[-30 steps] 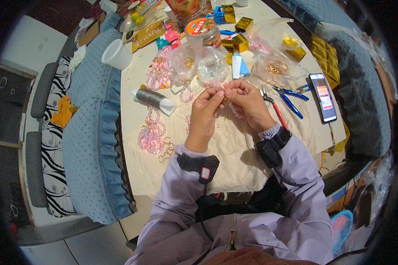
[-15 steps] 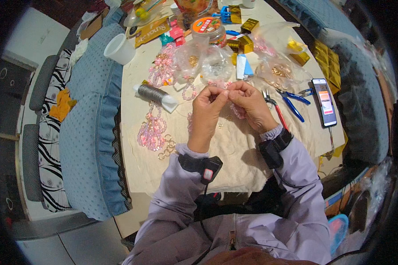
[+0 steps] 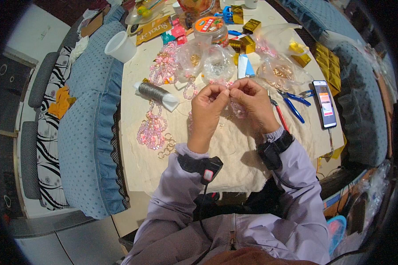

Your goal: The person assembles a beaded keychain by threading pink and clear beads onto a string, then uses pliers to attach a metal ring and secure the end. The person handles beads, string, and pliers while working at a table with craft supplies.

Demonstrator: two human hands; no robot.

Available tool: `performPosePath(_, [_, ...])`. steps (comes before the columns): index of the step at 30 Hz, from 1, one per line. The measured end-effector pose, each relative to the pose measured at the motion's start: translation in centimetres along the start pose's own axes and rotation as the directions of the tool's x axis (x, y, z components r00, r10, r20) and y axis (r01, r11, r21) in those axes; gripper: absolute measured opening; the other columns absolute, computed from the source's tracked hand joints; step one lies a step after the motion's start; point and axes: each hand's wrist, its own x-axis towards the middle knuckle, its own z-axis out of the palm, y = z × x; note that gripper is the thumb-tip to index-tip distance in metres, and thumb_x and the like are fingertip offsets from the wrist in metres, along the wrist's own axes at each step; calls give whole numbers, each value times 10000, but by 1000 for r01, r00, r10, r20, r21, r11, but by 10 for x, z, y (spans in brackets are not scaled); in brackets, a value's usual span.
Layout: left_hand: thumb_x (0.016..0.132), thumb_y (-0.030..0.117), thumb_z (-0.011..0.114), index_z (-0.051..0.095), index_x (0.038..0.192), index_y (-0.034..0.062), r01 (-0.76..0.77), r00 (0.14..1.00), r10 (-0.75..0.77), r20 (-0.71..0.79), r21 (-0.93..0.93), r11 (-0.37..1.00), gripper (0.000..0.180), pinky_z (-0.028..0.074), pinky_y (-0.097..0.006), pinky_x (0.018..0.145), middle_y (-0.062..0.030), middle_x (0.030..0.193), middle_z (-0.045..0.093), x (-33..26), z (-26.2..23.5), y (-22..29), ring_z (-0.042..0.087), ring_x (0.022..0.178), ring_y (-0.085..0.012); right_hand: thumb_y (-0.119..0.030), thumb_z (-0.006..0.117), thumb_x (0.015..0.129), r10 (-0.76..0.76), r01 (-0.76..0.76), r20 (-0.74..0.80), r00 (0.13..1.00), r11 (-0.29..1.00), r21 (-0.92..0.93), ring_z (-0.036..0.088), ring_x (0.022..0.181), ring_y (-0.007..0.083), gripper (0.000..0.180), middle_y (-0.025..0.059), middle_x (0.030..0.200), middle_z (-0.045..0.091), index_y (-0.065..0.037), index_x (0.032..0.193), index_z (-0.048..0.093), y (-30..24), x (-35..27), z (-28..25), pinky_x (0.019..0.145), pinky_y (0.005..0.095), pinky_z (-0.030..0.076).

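Over the middle of the table, my left hand (image 3: 208,112) and my right hand (image 3: 254,105) meet at the fingertips, both closed in a pinch. A strand of pink beads (image 3: 239,110) hangs under my right fingers, and more pink beads show just beyond the fingertips. The exact spot being pinched is too small to make out. Left of my left hand lie a heap of pink bead strings (image 3: 151,132) and a few gold rings (image 3: 167,148). Red-handled pliers (image 3: 279,115) and blue-handled pliers (image 3: 293,108) rest right of my right hand.
A spool of grey wire (image 3: 157,94), a bunch of pink beads (image 3: 165,64) and bags of metal findings (image 3: 217,66) lie beyond my hands. A lidded jar (image 3: 211,32) stands farther back. On the right is a phone (image 3: 324,105); at far left, a white tub (image 3: 120,47).
My hands stay nearly in place, fingertips still together; the right fingers have shifted very slightly. The surrounding things have not moved on the table.
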Motion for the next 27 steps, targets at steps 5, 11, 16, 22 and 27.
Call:
performPosePath(5, [933,116,671,667,963,10,95,993,-96,69,26,995,110,472,-204,682,-6,842,663,2,-4,4,593,736,-63,-114,714,896,-58,74,99,993,983,-168,628,793,86,168,24,895,680,-10,1022,674,-10,3,-7,723,235,512])
performPosePath(11, [933,120,666,659,975,11,263,951,-250,184,-47,964,116,503,-232,705,-48,843,678,4,-11,6,638,734,-113,-118,701,904,-83,154,209,974,923,-351,622,847,74,163,14,914,682,-12,1026,677,-16,6,-20,772,232,502])
performPosePath(16, [936,135,666,655,982,24,298,935,-282,216,-48,953,121,520,-238,706,-44,834,675,4,-10,7,637,734,-109,-147,681,925,-17,69,244,970,976,-208,601,838,59,167,-11,926,664,-22,1034,660,-16,5,-19,758,220,485])
performPosePath(22, [937,145,661,638,1014,43,436,882,-400,250,-111,893,131,523,-222,659,-26,822,657,4,-10,9,629,720,-98,-188,666,942,0,28,147,989,982,-188,515,735,15,163,-58,868,613,-45,1018,647,-16,3,-16,637,183,406])
performPosePath(27, [940,166,654,618,998,59,453,875,-402,272,-164,876,127,524,-225,661,-23,817,646,4,-11,7,627,717,-104,-198,669,943,-51,60,55,997,982,-177,462,675,-2,153,-80,846,597,-60,1007,651,-13,4,-12,566,174,340])
